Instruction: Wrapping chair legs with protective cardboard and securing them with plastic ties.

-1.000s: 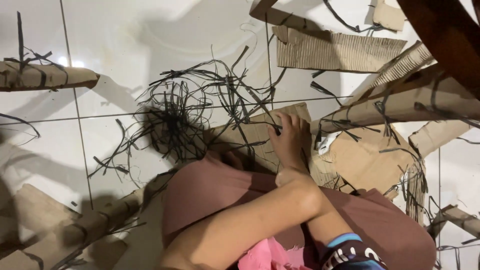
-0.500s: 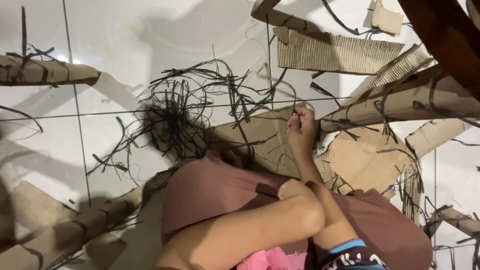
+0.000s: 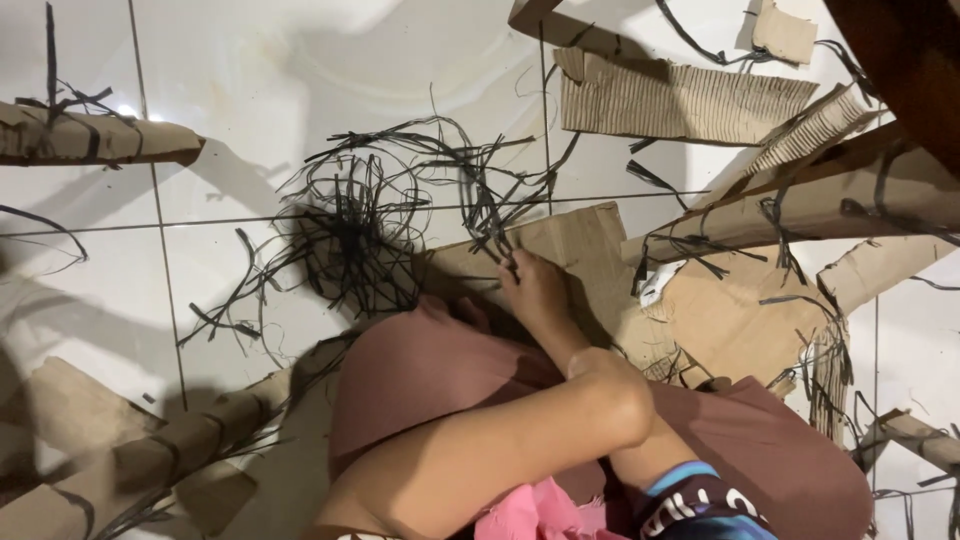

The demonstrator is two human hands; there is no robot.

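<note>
While seated on a white tiled floor [image 3: 300,80], a person reached one hand [image 3: 535,290] forward onto a flat cardboard sheet [image 3: 585,250], its fingers curled narrowly at the near ends of thin black strips [image 3: 495,215]. Which hand it was could not be settled from the bent arm alone; it read as the right, crossing over a knee clad in dusty-pink cloth [image 3: 430,370]. Whether the fingertips actually pinched a strip or merely pressed on the cardboard was hard to make out. The strips ran away from the hand, their long axis slanting up and to the left toward a dense black tangle [image 3: 350,235] lying on the tiles just beyond the sheet's left edge. The other hand was not visible, hidden or cut off below the frame. Rolled cardboard tubes [image 3: 95,140] lay at the left, a corrugated piece [image 3: 680,100] at the top, and more torn cardboard [image 3: 740,310] to the right, partly under a dark wooden beam [image 3: 905,70].
</note>
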